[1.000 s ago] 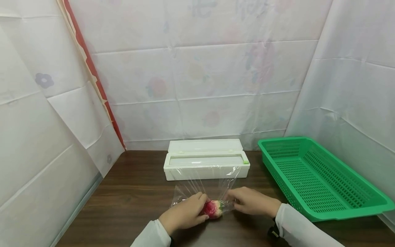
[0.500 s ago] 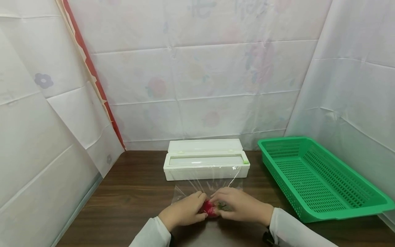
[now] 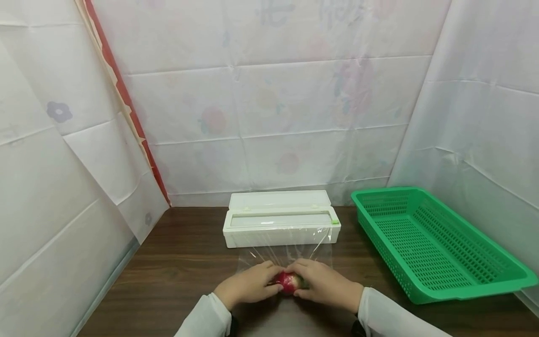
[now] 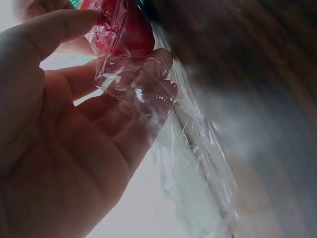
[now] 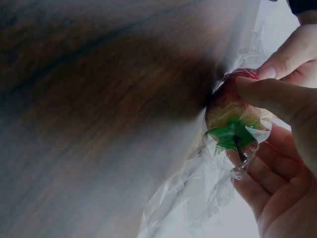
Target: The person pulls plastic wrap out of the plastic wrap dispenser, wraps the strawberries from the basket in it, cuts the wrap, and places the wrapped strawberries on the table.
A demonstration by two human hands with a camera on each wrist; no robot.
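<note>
- Left hand (image 3: 251, 283) is gripping the leafless end of the red fruit (image 3: 288, 283) through clear film (image 3: 290, 255), thumb nearer the person, fingers beyond.
- Right hand (image 3: 325, 283) is mirroring it, clamping the green-leaved end.
- Forearms are angling inward; index fingers are nearly meeting.
- Fruit is sitting between the hands, in front of the white box (image 3: 280, 238).

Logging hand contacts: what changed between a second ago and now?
Right hand moved left, from the film just right of the red fruit onto the fruit itself, which it now grips through the film. Unchanged: left hand holding the fruit; open white box; green basket.
</note>
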